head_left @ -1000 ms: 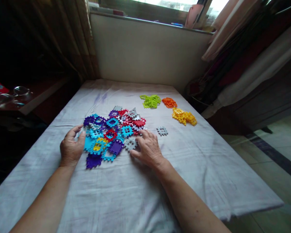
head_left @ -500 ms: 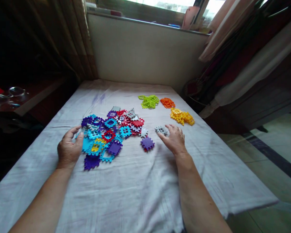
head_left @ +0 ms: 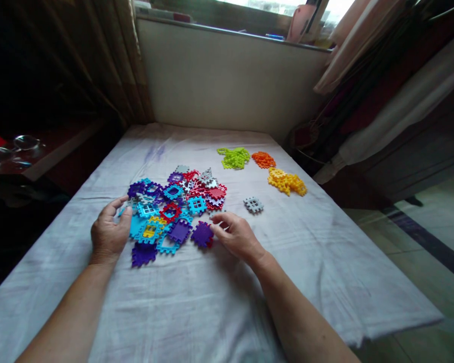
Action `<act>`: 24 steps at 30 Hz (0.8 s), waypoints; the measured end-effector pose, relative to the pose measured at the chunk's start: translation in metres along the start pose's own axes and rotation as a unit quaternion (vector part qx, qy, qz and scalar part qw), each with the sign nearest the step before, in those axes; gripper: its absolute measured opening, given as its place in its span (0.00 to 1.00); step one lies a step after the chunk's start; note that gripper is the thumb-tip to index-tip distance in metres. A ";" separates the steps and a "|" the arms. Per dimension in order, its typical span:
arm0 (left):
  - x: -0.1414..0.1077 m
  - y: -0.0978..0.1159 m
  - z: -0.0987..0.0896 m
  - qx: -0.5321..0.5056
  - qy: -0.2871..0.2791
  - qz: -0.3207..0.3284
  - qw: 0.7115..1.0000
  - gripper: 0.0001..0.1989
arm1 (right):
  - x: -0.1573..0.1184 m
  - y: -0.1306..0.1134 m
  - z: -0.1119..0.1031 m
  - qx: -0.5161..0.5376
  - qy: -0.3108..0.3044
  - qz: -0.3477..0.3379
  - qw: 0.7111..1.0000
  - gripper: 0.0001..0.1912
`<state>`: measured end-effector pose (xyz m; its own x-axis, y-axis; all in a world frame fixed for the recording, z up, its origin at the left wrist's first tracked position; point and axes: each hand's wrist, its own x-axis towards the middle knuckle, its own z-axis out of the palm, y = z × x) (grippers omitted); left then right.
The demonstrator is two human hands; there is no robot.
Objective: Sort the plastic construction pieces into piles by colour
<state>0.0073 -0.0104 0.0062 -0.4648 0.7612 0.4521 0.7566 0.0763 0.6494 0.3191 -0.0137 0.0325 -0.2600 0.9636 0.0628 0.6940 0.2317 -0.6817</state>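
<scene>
My left hand [head_left: 111,233] rests at the left edge of a mixed pile of toothed plastic building tiles, with thumb and fingers apart and nothing held. Light blue tiles [head_left: 136,225] lie beside its thumb. My right hand [head_left: 236,237] is at the pile's right side, fingers bent and thumb apart from them. Its fingertips touch or nearly touch the right edge of a purple tile [head_left: 202,235], under which some red shows. Part of a pale grey tile peeks out behind these fingers. Alone to the right lies a grey window-patterned tile [head_left: 253,204].
Sorted heaps of green tiles [head_left: 234,158], orange tiles [head_left: 264,160] and yellow tiles [head_left: 287,182] lie at the back right. A pale cloth [head_left: 196,312] covers the table. Glasses [head_left: 26,142] sit on a side surface at left; a wall [head_left: 227,80] stands behind.
My right hand has moved left, away from the grey window-patterned tile, which stays on the cloth. The purple tile has shifted left, up to the pile. My left hand has hardly moved.
</scene>
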 end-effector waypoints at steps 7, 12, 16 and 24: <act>0.000 -0.001 0.000 0.004 0.002 -0.006 1.000 0.22 | 0.012 0.017 -0.008 -0.200 0.048 0.031 0.978 0.17; -0.001 0.000 0.000 0.002 -0.001 -0.006 1.000 0.22 | 0.015 0.011 -0.003 -0.243 0.038 0.028 0.969 0.21; -0.001 0.001 -0.001 -0.003 -0.002 -0.001 1.000 0.21 | 0.012 0.010 -0.009 -0.254 0.032 0.017 0.967 0.18; 0.000 0.002 -0.001 -0.010 -0.003 0.015 1.000 0.22 | 0.007 0.007 -0.014 -0.225 0.017 0.010 0.974 0.13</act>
<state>0.0084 -0.0110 0.0076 -0.4397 0.7664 0.4683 0.7611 0.0410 0.6474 0.3316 -0.0036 0.0378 -0.2266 0.9705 0.0830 0.9247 0.2411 -0.2947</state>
